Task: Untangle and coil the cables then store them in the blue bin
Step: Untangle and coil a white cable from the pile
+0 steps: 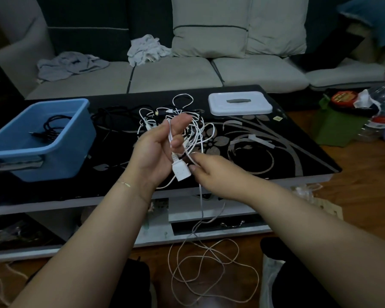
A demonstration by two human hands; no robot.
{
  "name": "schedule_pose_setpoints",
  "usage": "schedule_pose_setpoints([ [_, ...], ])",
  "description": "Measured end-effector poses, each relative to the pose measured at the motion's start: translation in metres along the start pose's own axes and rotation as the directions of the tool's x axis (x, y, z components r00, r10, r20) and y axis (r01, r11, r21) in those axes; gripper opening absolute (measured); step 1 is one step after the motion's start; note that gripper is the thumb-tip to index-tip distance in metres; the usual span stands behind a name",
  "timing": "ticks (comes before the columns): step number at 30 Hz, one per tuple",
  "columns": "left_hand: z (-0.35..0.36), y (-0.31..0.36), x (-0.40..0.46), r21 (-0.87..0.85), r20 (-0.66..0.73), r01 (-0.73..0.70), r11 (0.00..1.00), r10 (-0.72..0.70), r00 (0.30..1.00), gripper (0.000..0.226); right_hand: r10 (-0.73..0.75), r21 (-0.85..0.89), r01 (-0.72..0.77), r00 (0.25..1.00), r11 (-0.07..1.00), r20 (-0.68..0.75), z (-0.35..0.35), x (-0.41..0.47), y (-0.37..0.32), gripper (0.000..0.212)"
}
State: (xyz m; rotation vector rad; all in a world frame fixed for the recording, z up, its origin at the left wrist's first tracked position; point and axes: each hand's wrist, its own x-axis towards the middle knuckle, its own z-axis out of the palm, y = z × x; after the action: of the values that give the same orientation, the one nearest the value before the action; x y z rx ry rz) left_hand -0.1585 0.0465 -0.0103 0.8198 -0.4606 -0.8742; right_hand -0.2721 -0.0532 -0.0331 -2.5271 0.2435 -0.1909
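Note:
My left hand [158, 150] is raised palm-up over the table and grips a white cable with a chunky white plug [181, 172] hanging from its fingers. My right hand [211, 170] sits just right of the plug and pinches a strand of the same white cable. Its loose length drops over the table edge into loops on the floor [209, 270]. A tangle of white cables [187, 123] and black cables [118, 116] lies on the table behind my hands. The blue bin [60, 156] stands at the left and holds a coiled black cable [51, 127].
A white lid with a grey handle [240, 103] lies at the back right of the black glass table [287, 156]. Behind it stands a grey sofa with crumpled cloths [147, 50]. Bottles and a green bag [336, 127] sit on the floor to the right.

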Motion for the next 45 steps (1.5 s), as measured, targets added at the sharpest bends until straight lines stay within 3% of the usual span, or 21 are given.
schedule_pose_setpoints([
  [2,0.001,-0.004,0.000,0.074,-0.064,-0.025,0.997,0.030,0.998,0.034,-0.013,-0.095,0.016,0.999,0.995,0.030,-0.001,-0.003,-0.009,0.022],
  [6,0.005,-0.011,-0.002,0.261,-0.061,-0.100,0.960,0.120,0.991,0.030,-0.021,-0.285,0.037,0.998,0.958,0.059,-0.005,-0.004,-0.013,0.024],
  [10,0.006,-0.017,-0.001,0.691,-0.057,-0.130,0.711,0.232,0.971,0.031,-0.047,-0.356,0.056,0.998,0.933,0.033,-0.009,-0.005,-0.016,0.020],
  [12,0.006,-0.021,-0.003,0.788,0.000,-0.136,0.600,0.222,0.975,0.029,-0.028,-0.220,0.039,0.998,0.975,0.052,-0.012,-0.004,-0.019,0.019],
  [14,0.006,-0.022,-0.005,0.896,0.104,-0.189,0.402,0.224,0.969,0.029,0.002,0.054,-0.009,0.993,0.998,0.114,-0.014,-0.002,-0.017,0.012],
  [16,0.007,-0.022,-0.008,0.945,0.172,-0.220,0.242,0.204,0.964,0.032,0.040,0.254,-0.088,0.981,0.963,0.191,-0.017,-0.002,-0.017,0.020],
  [19,0.009,-0.019,-0.009,0.957,0.197,-0.225,0.181,0.161,0.967,0.043,0.043,0.429,-0.183,0.948,0.885,0.316,-0.022,-0.005,-0.016,0.034],
  [22,0.005,-0.018,-0.006,0.979,0.187,-0.195,0.060,0.113,0.976,0.033,0.023,0.489,-0.200,0.939,0.849,0.343,-0.029,-0.006,-0.012,0.034],
  [26,-0.001,-0.015,-0.006,0.974,0.172,-0.177,0.139,0.050,0.984,0.036,0.011,0.577,-0.215,0.942,0.788,0.336,-0.038,-0.004,-0.003,0.028],
  [31,0.003,-0.010,-0.010,0.814,0.141,-0.100,0.572,-0.029,0.990,0.046,0.016,0.707,-0.130,0.986,0.696,0.166,-0.051,-0.002,0.008,0.033],
  [38,0.004,-0.013,-0.011,0.630,0.277,-0.091,0.772,-0.113,0.954,0.046,0.149,0.762,-0.031,0.985,0.646,-0.086,-0.042,0.007,0.014,0.035],
  [42,0.009,-0.019,-0.008,0.449,0.218,-0.027,0.893,-0.081,0.973,0.040,0.199,0.782,0.012,0.964,0.623,-0.174,-0.022,0.012,0.009,0.034],
  [45,0.012,-0.021,-0.007,0.321,0.172,-0.007,0.947,-0.051,0.984,0.051,0.254,0.780,0.003,0.945,0.625,-0.208,-0.010,0.014,0.004,0.033],
])
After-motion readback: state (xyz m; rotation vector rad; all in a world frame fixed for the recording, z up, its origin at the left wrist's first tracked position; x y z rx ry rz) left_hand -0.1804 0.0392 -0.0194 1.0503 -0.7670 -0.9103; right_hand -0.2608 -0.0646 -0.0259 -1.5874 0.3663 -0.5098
